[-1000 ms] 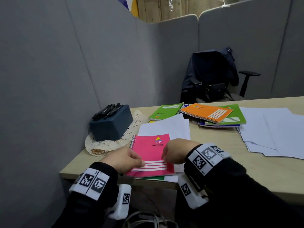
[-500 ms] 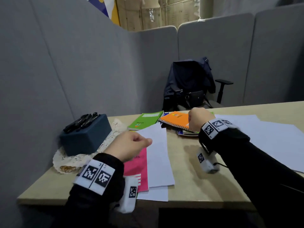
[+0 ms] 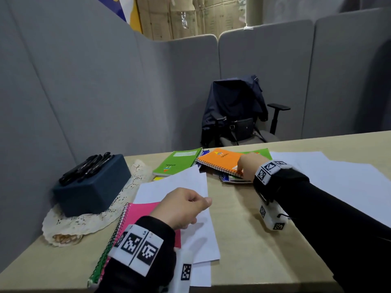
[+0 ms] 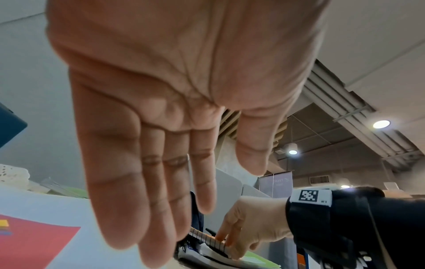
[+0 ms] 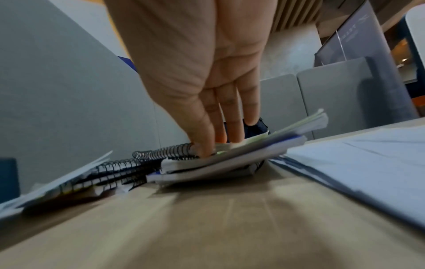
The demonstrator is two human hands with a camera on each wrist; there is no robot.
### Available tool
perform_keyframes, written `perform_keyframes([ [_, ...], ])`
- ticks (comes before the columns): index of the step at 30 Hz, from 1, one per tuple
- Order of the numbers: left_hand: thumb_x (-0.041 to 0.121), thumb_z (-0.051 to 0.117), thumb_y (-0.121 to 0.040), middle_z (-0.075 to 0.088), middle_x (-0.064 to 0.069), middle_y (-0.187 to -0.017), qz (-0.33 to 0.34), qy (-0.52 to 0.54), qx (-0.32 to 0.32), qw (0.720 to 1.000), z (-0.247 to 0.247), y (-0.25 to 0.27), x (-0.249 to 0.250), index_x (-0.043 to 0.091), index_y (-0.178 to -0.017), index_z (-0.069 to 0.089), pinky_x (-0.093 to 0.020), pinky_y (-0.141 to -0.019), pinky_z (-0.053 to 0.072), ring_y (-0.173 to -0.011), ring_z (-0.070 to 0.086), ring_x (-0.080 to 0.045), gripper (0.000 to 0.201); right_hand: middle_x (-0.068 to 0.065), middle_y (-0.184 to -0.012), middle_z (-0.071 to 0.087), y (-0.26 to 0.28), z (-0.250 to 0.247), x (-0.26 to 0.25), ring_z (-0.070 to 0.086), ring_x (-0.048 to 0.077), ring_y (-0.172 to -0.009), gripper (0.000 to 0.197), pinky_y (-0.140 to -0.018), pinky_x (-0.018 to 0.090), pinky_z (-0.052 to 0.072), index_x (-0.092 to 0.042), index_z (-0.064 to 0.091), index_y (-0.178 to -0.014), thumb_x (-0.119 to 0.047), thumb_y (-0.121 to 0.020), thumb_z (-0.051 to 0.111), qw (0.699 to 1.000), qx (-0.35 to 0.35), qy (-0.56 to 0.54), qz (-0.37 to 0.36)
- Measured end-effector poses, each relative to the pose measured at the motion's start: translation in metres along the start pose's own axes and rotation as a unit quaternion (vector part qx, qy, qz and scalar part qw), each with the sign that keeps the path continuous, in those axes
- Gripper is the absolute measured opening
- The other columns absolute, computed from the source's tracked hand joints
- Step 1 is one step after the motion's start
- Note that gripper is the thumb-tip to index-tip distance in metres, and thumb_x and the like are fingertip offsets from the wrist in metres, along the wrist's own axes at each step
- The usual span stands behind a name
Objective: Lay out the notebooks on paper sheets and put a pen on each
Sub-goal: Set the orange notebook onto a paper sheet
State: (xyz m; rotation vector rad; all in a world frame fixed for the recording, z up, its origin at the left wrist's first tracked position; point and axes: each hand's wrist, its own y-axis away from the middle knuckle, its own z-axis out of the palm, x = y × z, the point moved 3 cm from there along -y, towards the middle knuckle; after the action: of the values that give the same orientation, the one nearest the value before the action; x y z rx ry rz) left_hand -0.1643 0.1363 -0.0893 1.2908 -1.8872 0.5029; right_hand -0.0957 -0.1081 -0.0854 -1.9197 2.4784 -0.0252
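A pink spiral notebook (image 3: 146,212) lies on white paper sheets (image 3: 179,182) at the desk's near left. My left hand (image 3: 203,203) hovers just above them, fingers relaxed and holding nothing; the left wrist view shows its palm bare. Further back, an orange spiral notebook (image 3: 220,160) tops a pile of notebooks. My right hand (image 3: 243,168) pinches its near spiral edge, fingers on the cover and thumb (image 5: 202,145) at the edge. A green notebook (image 3: 177,161) lies left of the pile. Several black pens (image 3: 86,168) rest on a dark blue box (image 3: 93,191).
The blue box stands on a lace doily (image 3: 69,227) at the desk's left. A spread of loose white sheets (image 3: 338,180) covers the right side. Grey partitions close off the left and back. An office chair (image 3: 237,115) with a jacket stands behind the desk.
Both hands left the pink notebook. My right hand reached back to the orange notebook and took its near edge. The left hand lifted and stays above the sheet.
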Motion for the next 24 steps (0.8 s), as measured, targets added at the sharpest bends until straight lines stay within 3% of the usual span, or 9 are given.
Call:
perform_keyframes([
  [6,0.036,0.057,-0.092,0.067,-0.007,-0.105,-0.003,0.058,-0.009,0.998,0.007,0.003,0.003,0.018,-0.095,0.065,-0.026,-0.062,0.047,-0.073,0.065,-0.016,0.021,0.006,-0.096,0.066,0.03,-0.021,-0.008,0.063,0.028,-0.091,0.02,-0.074,0.031,0.05,-0.017,0.067,-0.096,-0.026,-0.085,0.052,0.998,0.052,-0.032,-0.019],
  [10,0.025,0.049,-0.097,0.062,-0.012,-0.109,-0.021,0.153,0.015,0.988,0.012,0.005,0.01,0.019,-0.117,0.054,-0.025,-0.054,0.05,-0.07,0.062,-0.022,0.021,0.003,-0.079,0.059,0.076,-0.04,-0.027,0.056,0.025,-0.079,0.013,-0.061,0.026,0.038,-0.017,0.063,-0.079,-0.027,-0.08,0.055,0.993,0.091,-0.05,-0.056],
  [14,0.023,0.044,-0.099,0.053,-0.002,-0.101,-0.017,0.142,0.031,0.989,0.02,0.005,0.009,0.024,-0.113,0.056,-0.035,-0.068,0.052,-0.08,0.055,-0.023,0.019,0.006,-0.075,0.064,0.119,-0.033,-0.047,0.06,0.026,-0.075,0.013,-0.051,0.024,0.036,-0.015,0.066,-0.073,-0.026,-0.073,0.06,0.99,0.042,-0.075,-0.109],
  [17,0.019,0.041,-0.1,0.051,-0.005,-0.095,-0.029,0.101,0.017,0.994,0.028,0.01,0.006,0.024,-0.109,0.057,-0.032,-0.068,0.052,-0.082,0.051,-0.021,0.019,0.007,-0.071,0.065,0.148,-0.02,-0.059,0.063,0.025,-0.071,0.014,-0.055,0.028,0.046,-0.011,0.066,-0.072,-0.024,-0.072,0.061,0.987,0.0,-0.094,-0.13],
  [21,0.017,0.047,-0.098,0.052,-0.005,-0.078,-0.053,0.06,-0.047,0.996,0.04,0.026,0.002,0.018,-0.106,0.062,-0.029,-0.064,0.049,-0.063,0.049,-0.018,0.018,0.006,-0.08,0.073,0.173,-0.005,-0.06,0.07,0.015,-0.061,0.017,-0.068,0.033,0.059,-0.012,0.07,-0.084,-0.024,-0.073,0.074,0.966,-0.139,-0.168,-0.141],
  [22,0.018,0.051,-0.096,0.056,-0.006,-0.08,-0.049,0.042,-0.059,0.996,0.043,0.03,0.001,0.017,-0.108,0.064,-0.03,-0.066,0.049,-0.065,0.05,-0.018,0.018,0.005,-0.087,0.074,0.175,-0.004,-0.056,0.07,0.016,-0.066,0.025,-0.073,0.035,0.058,-0.013,0.07,-0.091,-0.028,-0.072,0.078,0.964,-0.157,-0.166,-0.139],
  [24,0.023,0.06,-0.091,0.065,-0.004,-0.102,-0.01,-0.032,-0.071,0.997,0.047,0.038,0.004,0.021,-0.116,0.067,-0.029,-0.077,0.05,-0.083,0.058,-0.017,0.026,0.001,-0.103,0.07,0.175,-0.002,-0.043,0.067,0.017,-0.088,0.043,-0.083,0.036,0.054,-0.017,0.067,-0.108,-0.035,-0.071,0.08,0.975,-0.152,-0.104,-0.121],
])
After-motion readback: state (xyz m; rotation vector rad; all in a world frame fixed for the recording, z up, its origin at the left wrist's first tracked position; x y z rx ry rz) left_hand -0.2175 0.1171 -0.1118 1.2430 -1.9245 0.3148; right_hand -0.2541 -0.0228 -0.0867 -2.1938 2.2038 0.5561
